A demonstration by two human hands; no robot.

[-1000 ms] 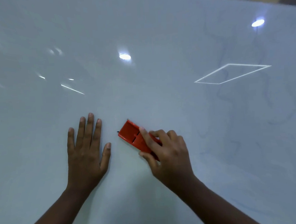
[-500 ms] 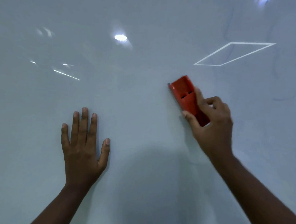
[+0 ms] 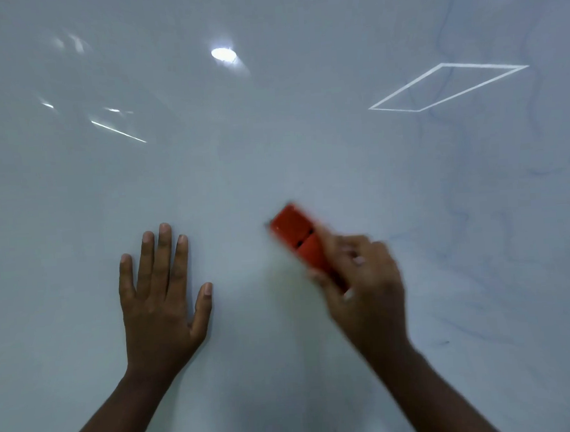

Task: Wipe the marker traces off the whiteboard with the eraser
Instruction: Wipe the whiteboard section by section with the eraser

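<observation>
- Eraser (image 3: 296, 238): orange-red rectangular block with a dark seam across its back. It lies slanted on the whiteboard (image 3: 273, 149), far end toward the upper left, a little right of centre in the view.
- Right hand (image 3: 364, 287): fingers curled over the near end of the eraser, gripping it from the lower right. The near end is covered by the fingers.
- Left hand (image 3: 162, 300): laid flat on the whiteboard, fingers straight and together, thumb spread; it holds nothing and sits well apart from the eraser, to its left.
- Marker traces (image 3: 462, 238): faint blue lines and smears across the right part of the whiteboard, running from the top edge down past the right hand.
- Visibility: the right hand and the eraser are motion-blurred, so individual finger placement cannot be resolved; the underside appears to be against the whiteboard, but contact cannot be confirmed.
- Reflections: ceiling lights (image 3: 223, 54) and a bright rhombus outline (image 3: 446, 85) show on the glossy whiteboard.
- Both forearms are cut off at the lower frame edge.
- Change from 0.5 s earlier: the eraser and right hand have moved down and left, toward the left hand; the left hand has kept its flat pose.
</observation>
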